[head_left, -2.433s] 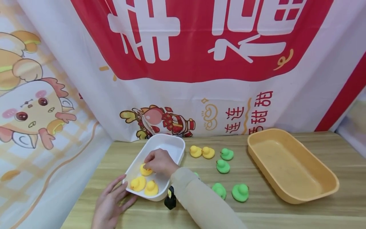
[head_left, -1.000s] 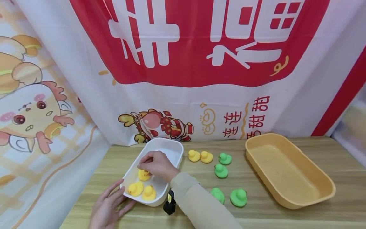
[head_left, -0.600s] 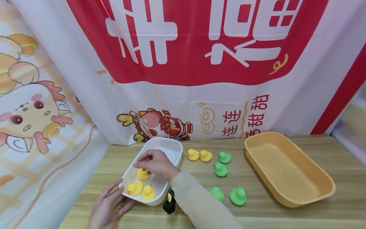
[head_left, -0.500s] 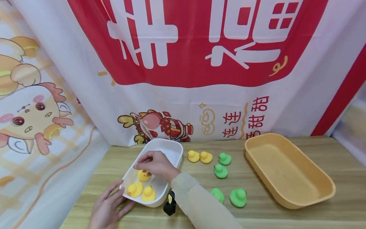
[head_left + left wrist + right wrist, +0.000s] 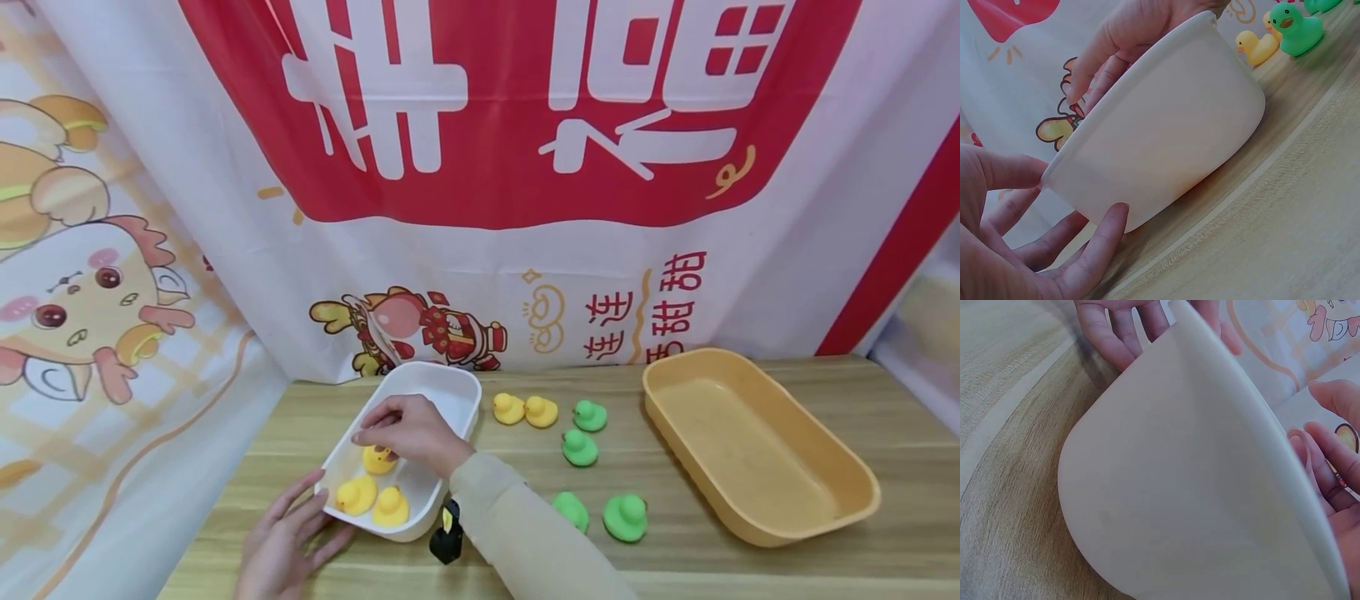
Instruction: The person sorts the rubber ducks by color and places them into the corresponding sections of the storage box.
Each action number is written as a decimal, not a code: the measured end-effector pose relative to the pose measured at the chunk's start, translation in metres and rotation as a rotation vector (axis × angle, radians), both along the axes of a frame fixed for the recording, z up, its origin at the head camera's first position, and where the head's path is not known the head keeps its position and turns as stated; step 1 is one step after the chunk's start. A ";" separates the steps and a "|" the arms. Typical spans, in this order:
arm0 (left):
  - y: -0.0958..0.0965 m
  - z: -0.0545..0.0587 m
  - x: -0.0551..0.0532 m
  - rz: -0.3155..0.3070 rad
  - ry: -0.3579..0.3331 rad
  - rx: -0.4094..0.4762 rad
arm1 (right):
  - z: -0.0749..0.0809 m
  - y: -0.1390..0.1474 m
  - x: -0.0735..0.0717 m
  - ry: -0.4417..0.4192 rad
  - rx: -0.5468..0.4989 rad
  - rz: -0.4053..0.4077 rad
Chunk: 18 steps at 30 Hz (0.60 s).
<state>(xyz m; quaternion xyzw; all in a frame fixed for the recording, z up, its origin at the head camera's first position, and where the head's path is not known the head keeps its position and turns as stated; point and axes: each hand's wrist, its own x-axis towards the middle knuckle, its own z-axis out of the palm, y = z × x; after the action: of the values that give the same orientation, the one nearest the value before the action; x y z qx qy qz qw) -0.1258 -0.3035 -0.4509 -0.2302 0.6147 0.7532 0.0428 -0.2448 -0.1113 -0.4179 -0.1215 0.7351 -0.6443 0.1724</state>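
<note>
In the head view, my left hand (image 5: 288, 533) rests against the near left corner of a white tub (image 5: 450, 392). Its fingers are spread along one wall, the thumb on the other, as the left wrist view also shows. Inside the tub, my right hand (image 5: 416, 429) hovers over a yellow rubber duck (image 5: 377, 460) and partly covers it. Thumb and fingertips stand apart in the right wrist view, with nothing visible between them. Two more yellow ducks, one left (image 5: 356, 495) and one right (image 5: 391, 506), sit at the tub's near end.
Right of the tub are two yellow ducks (image 5: 525, 410) and several green ducks (image 5: 626, 517), one partly behind the sleeve. An orange tub (image 5: 757, 450) stands at the right of the wooden table (image 5: 720, 567). A printed cloth (image 5: 495, 283) hangs behind. Something black (image 5: 447, 537) is by the right wrist.
Earlier my right fingers pinched the yellow duck in the tub; since then the thumb has moved off it to the left. The left hand has stayed at the tub's corner.
</note>
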 end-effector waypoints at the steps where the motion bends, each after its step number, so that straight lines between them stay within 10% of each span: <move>1: 0.000 0.000 0.000 0.001 0.002 -0.002 | 0.000 0.000 0.000 0.002 0.000 0.000; 18: 0.004 0.000 0.001 0.016 0.020 -0.019 | 0.025 0.021 0.017 0.314 -0.150 -0.244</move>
<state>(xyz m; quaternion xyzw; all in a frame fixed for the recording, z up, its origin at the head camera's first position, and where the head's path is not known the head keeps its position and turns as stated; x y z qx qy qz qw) -0.1251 -0.2990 -0.4512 -0.2278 0.6204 0.7500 0.0282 -0.2273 -0.0900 -0.3925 -0.1429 0.7122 -0.6864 -0.0330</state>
